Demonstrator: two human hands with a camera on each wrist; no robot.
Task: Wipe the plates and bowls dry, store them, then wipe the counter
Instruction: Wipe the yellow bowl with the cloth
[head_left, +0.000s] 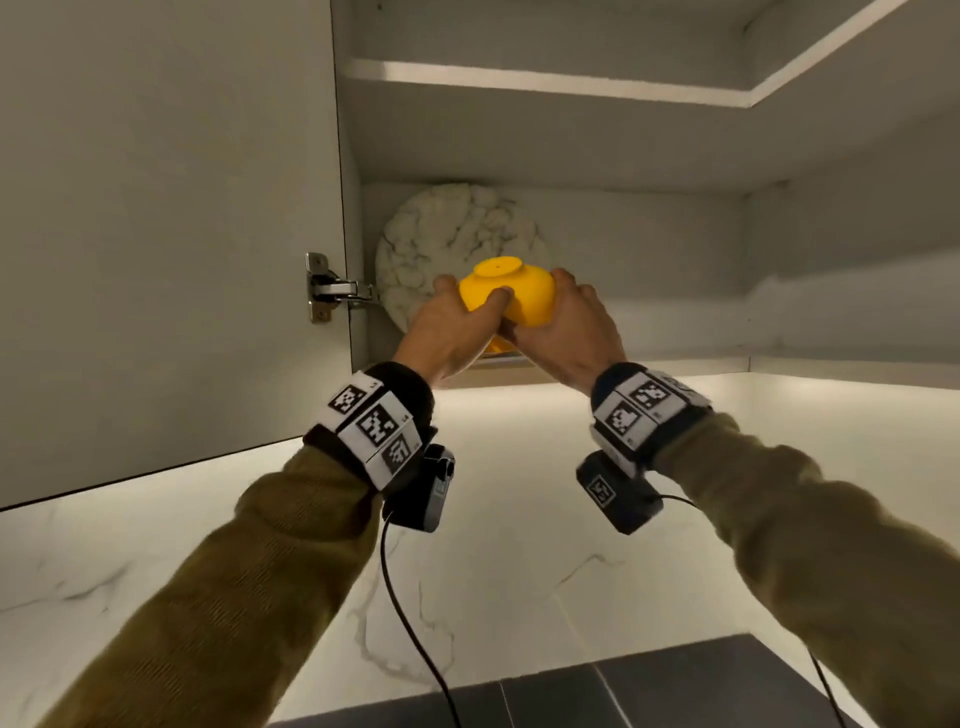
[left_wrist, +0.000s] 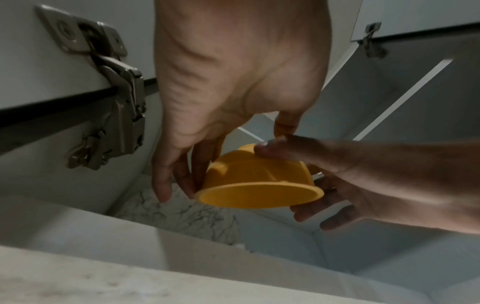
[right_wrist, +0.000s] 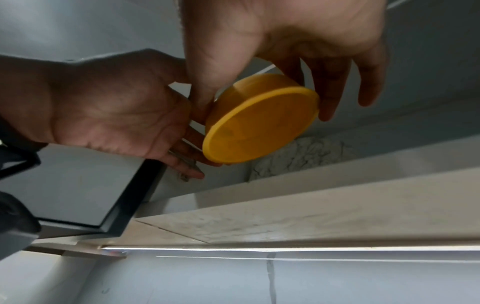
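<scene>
A yellow bowl (head_left: 511, 291) is upside down and tilted, held between both hands just inside the cupboard's lower shelf (head_left: 649, 366). My left hand (head_left: 457, 319) grips its left side, thumb across the near wall. My right hand (head_left: 566, 319) grips its right side. The left wrist view shows the bowl (left_wrist: 259, 185) with its rim above the shelf floor, my left hand's fingers (left_wrist: 182, 176) at the rim and my right hand (left_wrist: 363, 185) round the far side. A marbled white plate (head_left: 457, 244) leans upright against the back wall behind the bowl (right_wrist: 259, 127).
The cupboard door (head_left: 166, 234) stands open at left on a metal hinge (head_left: 332, 288). An upper shelf (head_left: 545, 83) spans the cupboard. Below are a lit marble wall (head_left: 519, 493) and a dark surface (head_left: 623, 691). Cables hang from both wrist cameras.
</scene>
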